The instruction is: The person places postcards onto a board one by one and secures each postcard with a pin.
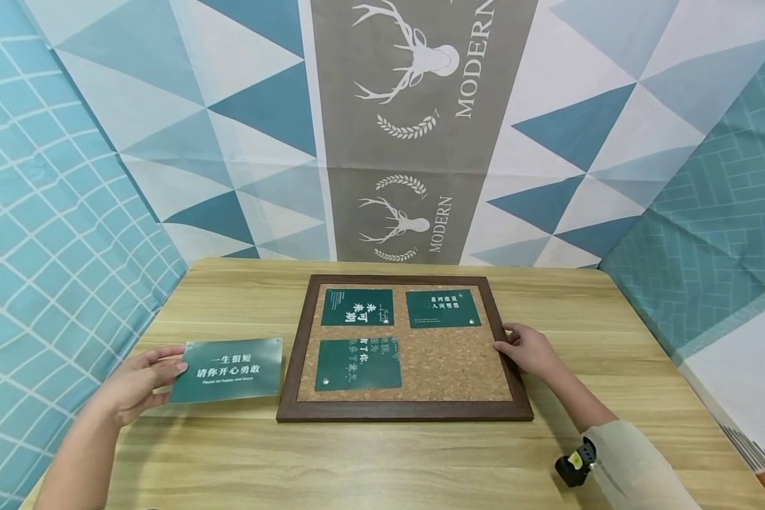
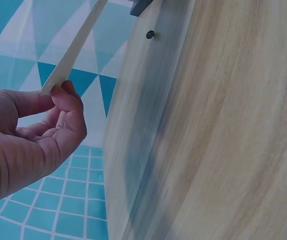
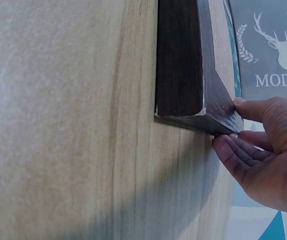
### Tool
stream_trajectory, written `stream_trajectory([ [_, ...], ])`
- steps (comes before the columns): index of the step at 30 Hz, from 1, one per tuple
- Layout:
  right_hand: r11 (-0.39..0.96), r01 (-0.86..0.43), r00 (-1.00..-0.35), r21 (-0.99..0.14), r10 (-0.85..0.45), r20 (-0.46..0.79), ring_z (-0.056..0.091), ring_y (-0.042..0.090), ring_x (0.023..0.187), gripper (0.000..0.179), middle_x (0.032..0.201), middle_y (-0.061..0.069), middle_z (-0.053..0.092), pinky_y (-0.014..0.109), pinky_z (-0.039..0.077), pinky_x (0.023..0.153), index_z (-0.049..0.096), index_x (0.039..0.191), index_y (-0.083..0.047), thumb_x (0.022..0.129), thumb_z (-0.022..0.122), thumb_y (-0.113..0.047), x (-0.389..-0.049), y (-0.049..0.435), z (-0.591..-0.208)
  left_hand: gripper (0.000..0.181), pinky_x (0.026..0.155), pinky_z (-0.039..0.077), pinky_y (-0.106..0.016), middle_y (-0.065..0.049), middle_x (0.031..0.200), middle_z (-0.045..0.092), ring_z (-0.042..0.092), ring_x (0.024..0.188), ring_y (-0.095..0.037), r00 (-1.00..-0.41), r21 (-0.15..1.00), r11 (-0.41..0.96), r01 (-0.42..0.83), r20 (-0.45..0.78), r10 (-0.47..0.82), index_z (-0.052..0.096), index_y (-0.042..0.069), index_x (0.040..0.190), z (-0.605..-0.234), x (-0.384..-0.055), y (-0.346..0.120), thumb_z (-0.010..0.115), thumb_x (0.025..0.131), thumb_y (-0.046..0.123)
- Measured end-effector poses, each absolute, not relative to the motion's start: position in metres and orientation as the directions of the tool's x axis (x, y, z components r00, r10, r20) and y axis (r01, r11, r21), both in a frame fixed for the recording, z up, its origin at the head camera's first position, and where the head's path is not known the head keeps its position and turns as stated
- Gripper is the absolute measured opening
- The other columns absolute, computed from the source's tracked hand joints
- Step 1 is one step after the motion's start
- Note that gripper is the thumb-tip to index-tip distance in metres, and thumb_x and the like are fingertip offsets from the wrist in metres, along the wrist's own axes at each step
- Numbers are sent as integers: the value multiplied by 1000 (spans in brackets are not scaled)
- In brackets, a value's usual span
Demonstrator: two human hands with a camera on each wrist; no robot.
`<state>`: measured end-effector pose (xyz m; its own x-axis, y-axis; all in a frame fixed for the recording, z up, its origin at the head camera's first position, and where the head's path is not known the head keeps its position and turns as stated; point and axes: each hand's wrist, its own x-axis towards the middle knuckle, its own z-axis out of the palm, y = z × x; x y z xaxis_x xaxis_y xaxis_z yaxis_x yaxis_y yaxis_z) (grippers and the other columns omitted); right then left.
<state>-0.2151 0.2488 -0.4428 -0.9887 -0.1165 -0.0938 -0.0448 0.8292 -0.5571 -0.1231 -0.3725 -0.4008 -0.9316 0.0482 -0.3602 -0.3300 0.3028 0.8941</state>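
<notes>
Left of the framed cork board [image 1: 455, 368], my left hand [image 1: 143, 382] pinches a green card [image 1: 229, 379] with white lettering by its left end, thumb on top. In the left wrist view that card [image 2: 73, 55] appears nearly edge-on between thumb and fingers. My right hand [image 1: 528, 348] grips the board's dark wooden frame [image 3: 181, 60] at its right side, thumb over the top face and fingers against the outer edge. Three more green cards lie on the cork: one upper left [image 1: 341, 312], one upper right [image 1: 443, 315], one lower left [image 1: 357, 368]. Small clear pins show on them.
The board lies on a wood-grain table [image 1: 370, 460]. A small dark pin-like piece [image 2: 150, 35] is on the wood in the left wrist view. A black device [image 1: 574, 464] is strapped at the right wrist. Patterned cloth [image 1: 255, 142] hangs behind and on both sides.
</notes>
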Motion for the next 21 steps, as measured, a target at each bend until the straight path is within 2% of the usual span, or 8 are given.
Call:
stream_trajectory([
  [4,827,-46,-988,-560,-121,-97,61,31,91,58,107,24,60,36,51,66,44,134,8,91,60,-28,-216,249,-443,56,75,52,-28,15,97,54,59,86,-2,-929,889,309,-337,-367,43,25,-2,139,-401,-124,-367,52,96,22],
  [6,827,-48,-988,-561,-122,-95,61,30,91,58,107,24,61,36,51,66,44,133,9,91,60,-27,-216,249,-443,62,75,53,-28,14,98,54,59,86,-2,-931,892,309,-331,-363,51,18,-6,141,-401,-125,-364,51,97,21],
  [10,826,-42,-988,-562,-117,-97,61,30,91,58,108,25,60,36,51,65,44,133,9,91,60,-28,-215,249,-443,63,74,54,-28,12,97,55,60,85,-3,-936,909,277,-313,-345,73,13,-10,140,-399,-126,-358,50,97,17],
  [21,828,-29,-989,-560,-105,-103,60,30,91,59,108,25,60,35,50,64,43,134,8,91,60,-29,-215,248,-442,59,73,55,-28,10,97,56,60,85,-4,-940,923,231,-309,-334,76,20,-7,138,-398,-129,-351,52,96,16],
])
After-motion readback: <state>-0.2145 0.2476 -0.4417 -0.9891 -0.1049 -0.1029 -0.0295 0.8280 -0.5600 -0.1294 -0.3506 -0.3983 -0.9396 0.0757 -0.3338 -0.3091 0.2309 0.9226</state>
